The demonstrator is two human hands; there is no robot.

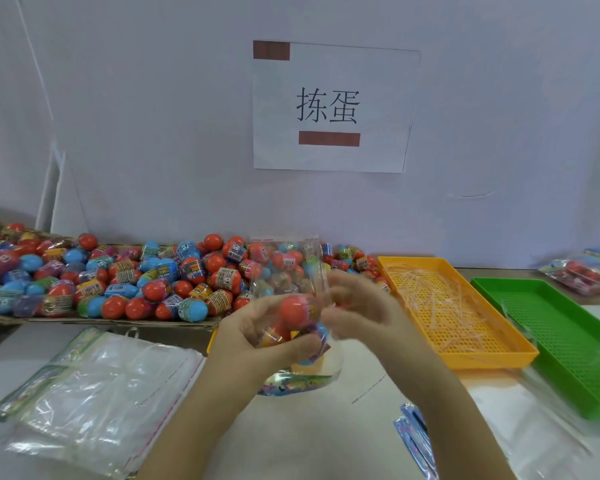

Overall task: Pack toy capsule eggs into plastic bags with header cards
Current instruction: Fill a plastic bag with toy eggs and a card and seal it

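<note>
A white wall (153, 133) fills the upper half of the frame, with a paper sign (371, 81) bearing 2 printed characters taped at upper centre. Below it a pale table (309, 438) runs across the lower half.

A heap of capsule eggs (118, 278), red, blue, purple and banded with labels, lies on a flat cardboard sheet (84, 322) along the left and centre of the frame, against the wall. At lower left, a stack of empty plastic bags (101, 393) lies flat on the table.

At the right edge sits a green tray (568, 341) with a perforated floor. Just beside it, toward the centre, is an orange tray (492, 360) holding thin pale strips. Behind the green tray, at the far right, rest filled bags (582, 271).

In the centre, a clear bag (288, 268) stands upright above the table, its open mouth at the top and a printed band at its bottom. The left hand (257, 337) grasps its lower part, fingers curled round the film and the eggs inside. The right hand (357, 306) is at the bag's right side, touching it; it is blurred, so I cannot tell whether it pinches the film.

Blue printed strips (416, 434) lie at lower centre-right.

Inside the bag, a red egg (297, 310) sits uppermost, with yellow, blue and purple ones beneath it.
</note>
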